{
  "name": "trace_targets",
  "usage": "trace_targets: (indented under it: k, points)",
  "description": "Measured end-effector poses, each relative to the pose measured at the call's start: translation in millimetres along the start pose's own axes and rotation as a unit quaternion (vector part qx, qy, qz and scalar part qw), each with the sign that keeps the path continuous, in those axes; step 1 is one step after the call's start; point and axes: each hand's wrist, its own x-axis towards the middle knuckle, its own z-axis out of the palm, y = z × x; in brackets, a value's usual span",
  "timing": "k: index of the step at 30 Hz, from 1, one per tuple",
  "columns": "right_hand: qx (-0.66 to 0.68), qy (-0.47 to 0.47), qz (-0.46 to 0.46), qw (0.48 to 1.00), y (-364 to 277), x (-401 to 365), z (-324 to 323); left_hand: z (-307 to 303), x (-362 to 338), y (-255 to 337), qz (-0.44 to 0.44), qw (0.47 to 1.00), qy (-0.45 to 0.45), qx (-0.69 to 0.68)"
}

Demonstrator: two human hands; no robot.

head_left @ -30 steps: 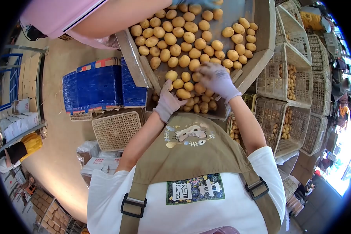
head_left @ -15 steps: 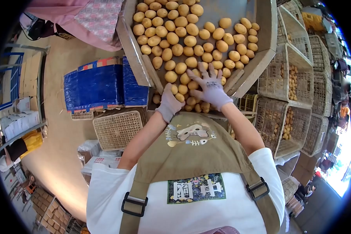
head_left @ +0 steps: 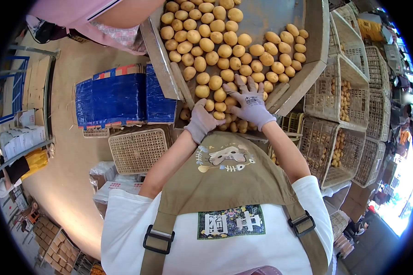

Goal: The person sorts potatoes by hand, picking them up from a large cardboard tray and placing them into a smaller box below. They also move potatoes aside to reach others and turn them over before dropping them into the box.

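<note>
Many small round yellow-brown potatoes lie in a wooden-sided sorting tray that narrows toward my body. My left hand, in a pale work glove, is at the left of the narrow mouth, cupped beside a few potatoes with thumb and fingers apart. My right hand, gloved alike, rests over potatoes at the right of the mouth, its fingers spread and touching some. More potatoes sit below and between my hands, partly hidden by them.
Plastic crates holding potatoes are stacked at the right. On the left are a blue-wrapped box and an upturned beige crate. Another person in pink stands at the upper left, beside the tray.
Potatoes in the mouth have shifted a little toward me, and my hands have barely moved. The other person's bare arm has come into view at the upper left.
</note>
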Motion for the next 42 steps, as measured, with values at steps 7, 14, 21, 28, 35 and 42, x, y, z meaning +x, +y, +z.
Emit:
trace_targets:
  k: [7, 14, 21, 28, 35, 42]
  points:
    - [0.080, 0.269, 0.131, 0.951, 26, 20, -28, 7, -11, 28, -0.116, 0.866, 0.005, -0.485]
    - [0.037, -0.014, -0.035, 0.999, 8, -7, -1, 10, 8, 34, -0.138, 0.795, 0.046, -0.589]
    - [0.046, 0.079, -0.043, 0.995, 8, -5, -8, 11, 3, 45, -0.097, 0.783, 0.008, -0.615]
    - [0.056, 0.057, -0.061, 0.995, -56, 104, -50, 12, 3, 32, -0.081, 0.809, 0.016, -0.582]
    - [-0.044, -0.148, 0.019, 0.988, -89, 160, -68, 10, 7, 33, -0.139, 0.764, 0.041, -0.629]
    - [0.285, 0.168, -0.047, 0.942, -39, 88, -46, 13, -4, 61, -0.164, 0.765, 0.070, -0.618]
